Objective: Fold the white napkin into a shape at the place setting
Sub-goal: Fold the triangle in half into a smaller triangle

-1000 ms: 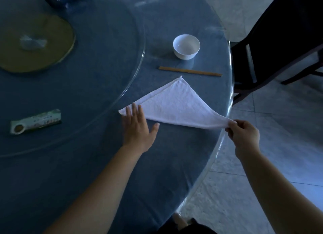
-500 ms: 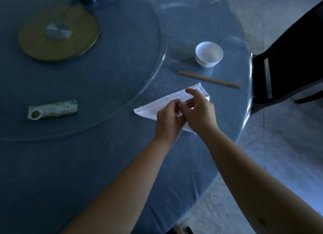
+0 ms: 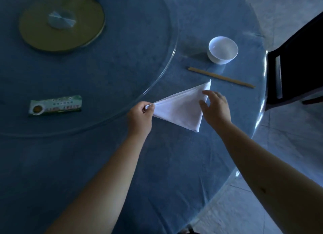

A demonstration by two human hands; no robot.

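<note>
The white napkin (image 3: pixel 181 109) lies on the blue table (image 3: pixel 87 164) as a small folded triangle, one tip pointing toward the chopsticks. My left hand (image 3: pixel 139 118) pinches the napkin's left corner between thumb and fingers. Over the napkin's right edge is my right hand (image 3: pixel 215 109), its fingers spread and its fingertips on or just above the cloth, holding nothing.
A white bowl (image 3: pixel 222 49) and a pair of wooden chopsticks (image 3: pixel 221 77) lie beyond the napkin. A glass turntable (image 3: pixel 172 55) covers the table's centre, with a gold disc (image 3: pixel 61 22) and a green packet (image 3: pixel 55 104). A dark chair (image 3: pixel 297 68) stands right of the table edge.
The wide triangle has been folded in half into a smaller one. My right hand brought the right corner over to the left, where my left hand now pinches it; my right hand has let go.
</note>
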